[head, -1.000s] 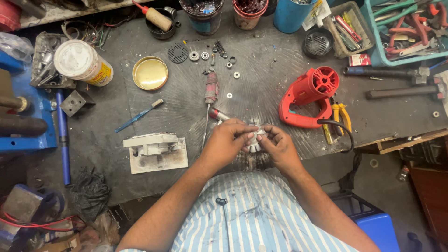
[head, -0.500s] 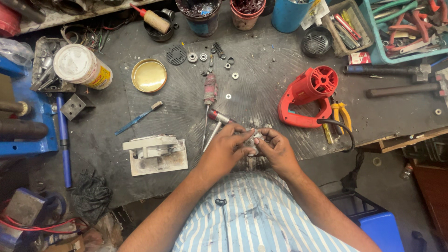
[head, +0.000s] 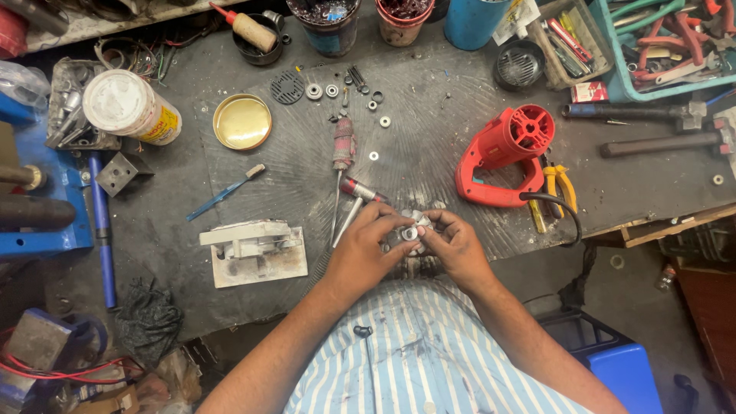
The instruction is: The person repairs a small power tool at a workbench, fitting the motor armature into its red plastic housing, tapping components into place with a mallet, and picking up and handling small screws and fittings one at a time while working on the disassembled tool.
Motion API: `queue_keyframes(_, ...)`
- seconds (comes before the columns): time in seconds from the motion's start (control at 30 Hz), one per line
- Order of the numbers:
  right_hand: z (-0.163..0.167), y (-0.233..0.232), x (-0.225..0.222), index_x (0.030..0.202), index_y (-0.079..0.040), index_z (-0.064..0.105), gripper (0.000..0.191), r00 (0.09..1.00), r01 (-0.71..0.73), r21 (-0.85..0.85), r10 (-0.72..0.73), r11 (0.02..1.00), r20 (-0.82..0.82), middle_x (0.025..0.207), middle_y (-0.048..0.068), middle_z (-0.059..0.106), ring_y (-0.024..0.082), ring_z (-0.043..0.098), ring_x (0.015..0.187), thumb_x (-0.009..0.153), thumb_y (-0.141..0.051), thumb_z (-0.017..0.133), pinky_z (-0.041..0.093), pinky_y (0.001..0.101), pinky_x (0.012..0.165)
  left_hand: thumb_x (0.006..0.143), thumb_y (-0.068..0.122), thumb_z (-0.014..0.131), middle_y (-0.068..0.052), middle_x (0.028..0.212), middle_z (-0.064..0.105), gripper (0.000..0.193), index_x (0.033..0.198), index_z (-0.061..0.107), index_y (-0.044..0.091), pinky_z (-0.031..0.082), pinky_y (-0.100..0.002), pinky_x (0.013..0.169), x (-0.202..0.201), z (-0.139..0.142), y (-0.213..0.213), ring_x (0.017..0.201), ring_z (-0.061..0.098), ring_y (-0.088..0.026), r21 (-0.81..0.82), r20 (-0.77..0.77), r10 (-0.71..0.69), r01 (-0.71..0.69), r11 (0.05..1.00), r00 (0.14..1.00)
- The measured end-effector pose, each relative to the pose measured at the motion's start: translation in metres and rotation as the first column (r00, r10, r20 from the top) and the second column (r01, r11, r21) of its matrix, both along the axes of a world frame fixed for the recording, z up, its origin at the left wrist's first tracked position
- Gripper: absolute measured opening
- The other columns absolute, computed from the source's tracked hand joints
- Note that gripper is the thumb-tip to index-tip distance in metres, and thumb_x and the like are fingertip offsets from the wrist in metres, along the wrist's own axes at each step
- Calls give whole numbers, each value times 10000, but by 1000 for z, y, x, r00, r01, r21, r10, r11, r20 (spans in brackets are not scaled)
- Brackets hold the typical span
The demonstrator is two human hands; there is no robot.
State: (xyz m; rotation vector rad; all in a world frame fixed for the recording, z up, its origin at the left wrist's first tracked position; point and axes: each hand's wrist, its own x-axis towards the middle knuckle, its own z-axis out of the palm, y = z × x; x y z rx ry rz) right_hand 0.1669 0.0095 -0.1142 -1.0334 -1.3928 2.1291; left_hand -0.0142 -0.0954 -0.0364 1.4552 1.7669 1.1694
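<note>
The left hand [head: 366,249] and the right hand [head: 454,247] meet at the near edge of the dark workbench [head: 429,138], fingertips of both pinched together on a small metal part [head: 412,230] held just above the bench top. The part is silvery, with pale lobes around a round hub; most of it is hidden by the fingers, so its full shape cannot be told.

Just beyond the left hand lie two screwdrivers [head: 346,201], their shafts pointing toward the knuckles, almost touching them. Farther left of that hand sits a grey metal block on a plate [head: 254,249], with bare bench between. Beyond and to the right of the right hand stands a red power-tool housing [head: 502,157], near but apart, and yellow-handled pliers [head: 553,192] just past it. The bench edge drops away right beside the right wrist. Ahead of both hands the bench is open up to scattered washers [head: 376,126] and a brass lid [head: 242,121].
</note>
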Motion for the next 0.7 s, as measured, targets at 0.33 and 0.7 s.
queue_keyframes(0.33, -4, -1, 2, 1217, 31, 621, 331, 1000, -3, -13, 3, 1000, -5, 1046, 80, 708, 107, 690, 874, 961, -168, 686, 595, 272, 742, 796, 170, 844, -60, 1063, 630, 295, 1073, 764, 108, 555, -326, 775, 3, -7, 2, 980, 657, -213, -27, 4, 15, -15, 1000, 1000)
queue_keyframes(0.7, -2, 3, 6, 1219, -1, 596, 347, 999, 35, -158, -41, 987, -33, 1043, 85, 718, 131, 721, 875, 966, -229, 660, 598, 279, 765, 732, 230, 884, -63, 1098, 597, 336, 1042, 788, 143, 541, -340, 816, 1, -10, 10, 1036, 636, -224, -130, 39, 49, -44, 991, 998)
